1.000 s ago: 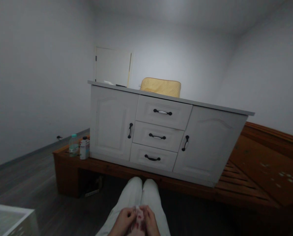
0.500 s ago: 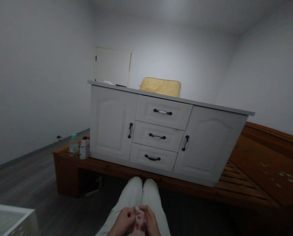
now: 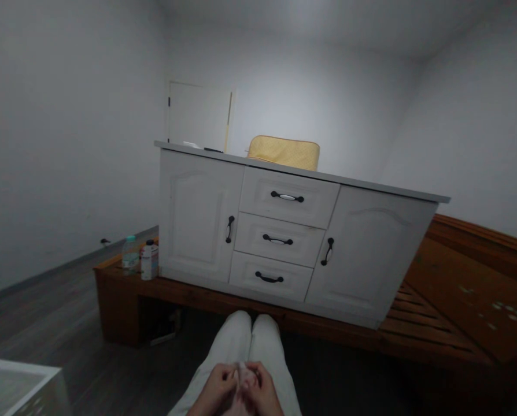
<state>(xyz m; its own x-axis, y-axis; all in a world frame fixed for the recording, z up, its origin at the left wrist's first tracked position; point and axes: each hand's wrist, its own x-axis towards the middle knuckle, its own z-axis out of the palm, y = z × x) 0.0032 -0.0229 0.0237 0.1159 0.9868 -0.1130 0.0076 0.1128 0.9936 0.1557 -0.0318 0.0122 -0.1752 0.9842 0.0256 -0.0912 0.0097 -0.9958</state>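
Note:
At the bottom of the head view, a small pale pink cloth (image 3: 240, 388) with darker reddish marks lies between my hands, above my lap. My left hand (image 3: 217, 386) pinches its left side with thumb and fingers closed. On the other side, my right hand (image 3: 263, 388) has its fingers bent round the cloth's right part. The cloth's exact kind cannot be made out, and its lower end runs out of the picture. Beneath both hands are my legs in white trousers (image 3: 232, 341).
A white cabinet (image 3: 202, 219) with doors and three drawers stands on a brown wooden bench (image 3: 119, 300). A yellow woven object (image 3: 284, 152) rests on top. A green-capped bottle (image 3: 130, 257) and a black-capped white bottle (image 3: 149, 261) stand left. A white-framed box (image 3: 19, 370) occupies the lower left.
My fingers have shifted on the cloth: the left thumb and fingers now pinch nearer its middle, and the right fingers curl further in. The cloth looks more bunched.

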